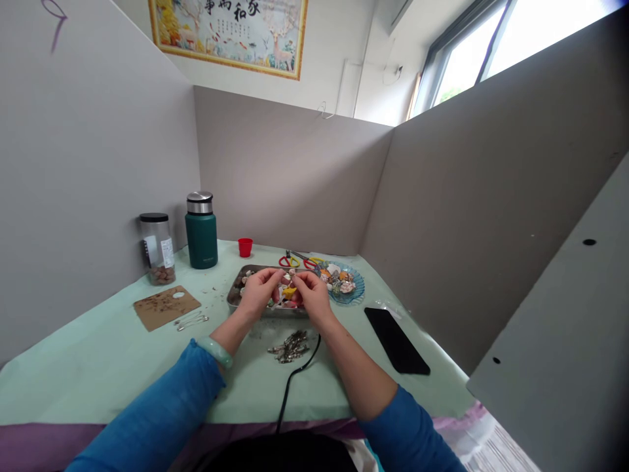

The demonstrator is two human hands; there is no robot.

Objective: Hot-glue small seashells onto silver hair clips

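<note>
Over the metal tray [233, 303], my left hand [261, 288] and my right hand [310, 293] face each other, fingertips close together. Both hands are closed in a pinch. A small pale pinkish piece [292, 273] shows at the right fingertips; its kind is too small to make out. What the left fingertips hold is hidden. Between and below the hands, the tray holds small colourful pieces, a yellow one [289, 292] among them. Nearer me lies a pile of small silvery metal pieces [291, 347], which look like clips or pins.
A blue glass plate [362, 288] of patterned pieces sits right of the tray. Behind are scissors [309, 263] and a red cup [245, 247]. Leftward stand a green flask [201, 236], a jar [158, 252], brown card [167, 307] and safety pins [192, 320]. A phone [397, 341] and black cable [289, 383] lie nearer.
</note>
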